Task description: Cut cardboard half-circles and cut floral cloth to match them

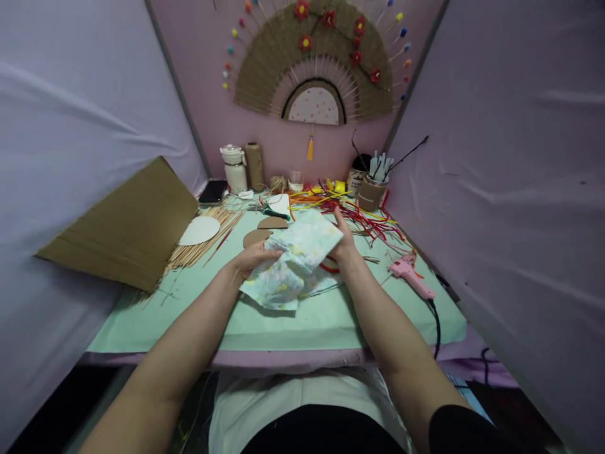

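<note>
Both my hands hold a crumpled piece of pale floral fabric [295, 258] just above the green table mat [265, 321]. My left hand [253, 257] grips its left side with fingers curled over the edge. My right hand [341, 243] pinches its upper right corner. The fabric hangs loosely between them and hides part of the mat underneath.
A cardboard sheet [127, 227] leans at left beside a bundle of thin wooden sticks [203, 243] and a white paper semicircle [198, 231]. A pink glue gun [410, 274] lies at right. Red and yellow strips [359, 214], a cup of tools [373, 183], a twine spool [255, 165] and brown cutouts [265, 230] sit behind.
</note>
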A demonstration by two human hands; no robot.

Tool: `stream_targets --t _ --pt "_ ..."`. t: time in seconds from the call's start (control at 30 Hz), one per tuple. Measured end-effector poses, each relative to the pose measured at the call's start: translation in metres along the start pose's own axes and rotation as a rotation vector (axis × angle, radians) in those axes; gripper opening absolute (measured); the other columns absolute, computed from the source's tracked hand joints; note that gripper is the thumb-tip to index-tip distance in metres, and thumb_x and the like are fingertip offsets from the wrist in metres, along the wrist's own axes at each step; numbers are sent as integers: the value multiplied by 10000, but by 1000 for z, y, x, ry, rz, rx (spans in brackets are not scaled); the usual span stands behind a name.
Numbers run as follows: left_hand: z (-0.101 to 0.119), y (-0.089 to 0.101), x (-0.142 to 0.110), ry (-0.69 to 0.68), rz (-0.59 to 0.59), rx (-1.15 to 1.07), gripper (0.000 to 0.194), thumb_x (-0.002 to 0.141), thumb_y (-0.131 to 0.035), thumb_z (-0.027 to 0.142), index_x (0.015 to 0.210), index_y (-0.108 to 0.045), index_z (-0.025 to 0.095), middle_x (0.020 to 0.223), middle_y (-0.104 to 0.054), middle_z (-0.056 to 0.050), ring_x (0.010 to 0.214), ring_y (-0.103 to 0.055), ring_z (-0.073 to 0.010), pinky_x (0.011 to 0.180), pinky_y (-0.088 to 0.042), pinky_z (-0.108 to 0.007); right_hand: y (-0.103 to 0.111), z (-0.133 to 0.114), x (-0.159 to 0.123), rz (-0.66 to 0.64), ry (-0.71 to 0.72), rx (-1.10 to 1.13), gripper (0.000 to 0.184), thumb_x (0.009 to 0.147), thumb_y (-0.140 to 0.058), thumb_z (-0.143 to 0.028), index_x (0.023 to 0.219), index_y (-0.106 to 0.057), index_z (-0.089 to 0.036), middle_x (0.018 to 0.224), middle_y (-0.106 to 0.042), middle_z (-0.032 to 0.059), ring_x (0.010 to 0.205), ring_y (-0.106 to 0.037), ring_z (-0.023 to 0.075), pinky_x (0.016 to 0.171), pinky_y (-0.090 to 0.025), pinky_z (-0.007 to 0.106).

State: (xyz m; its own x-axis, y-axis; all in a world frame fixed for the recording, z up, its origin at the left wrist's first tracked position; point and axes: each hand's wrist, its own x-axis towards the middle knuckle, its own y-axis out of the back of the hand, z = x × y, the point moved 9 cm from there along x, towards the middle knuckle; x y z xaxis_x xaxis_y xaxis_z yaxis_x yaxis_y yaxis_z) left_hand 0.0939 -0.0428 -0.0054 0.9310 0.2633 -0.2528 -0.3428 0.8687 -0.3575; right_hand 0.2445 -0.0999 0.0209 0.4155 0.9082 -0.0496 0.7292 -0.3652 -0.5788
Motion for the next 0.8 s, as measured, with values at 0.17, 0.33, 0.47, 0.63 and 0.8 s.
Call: stream_targets --t 0.17,0.33,0.47,0.63,0.8 --pt "17 18 3 -141 167 -141 320 633 -778 205 932 -697 130 812 -748 -109 732 -716 -254 713 -571 -361 -26 29 -11 -164 -226 113 653 750 -503 -766 932 -620 -150 896 -726 147 949 -669 292 793 -556 456" --pt "16 22 4 -151 273 -41 344 616 -766 192 945 -696 120 809 -748 -101 709 -710 -250 667 -569 -353 -19 46 -10 -11 -262 50 191 800 -702 -339 845 -607 -179 730 -708 41 679 -668 172 647 -576 286" --pt "11 25 5 -128 382 -64 297 681 -721 291 924 -691 124 785 -744 -95 700 -710 -252 634 -568 -347 -11 38 -4 117 -98 42 190 745 -711 -115 791 -549 -203 687 -684 -16 612 -644 137 580 -570 244" --pt "11 17 4 -106 268 -31 424 648 -799 289 1028 -680 143 874 -750 -104 708 -702 -227 653 -559 -316 -13 33 -3 143 -7 85 192 780 -676 -149 792 -496 -211 680 -663 -40 627 -633 114 593 -571 226" --pt "16 9 -1 -131 156 -36 484 573 -780 124 1048 -688 144 945 -745 -97 763 -691 -216 704 -536 -300 -20 31 -7 98 -12 73 120 782 -659 -166 824 -550 -195 742 -689 -12 666 -649 132 611 -588 255"
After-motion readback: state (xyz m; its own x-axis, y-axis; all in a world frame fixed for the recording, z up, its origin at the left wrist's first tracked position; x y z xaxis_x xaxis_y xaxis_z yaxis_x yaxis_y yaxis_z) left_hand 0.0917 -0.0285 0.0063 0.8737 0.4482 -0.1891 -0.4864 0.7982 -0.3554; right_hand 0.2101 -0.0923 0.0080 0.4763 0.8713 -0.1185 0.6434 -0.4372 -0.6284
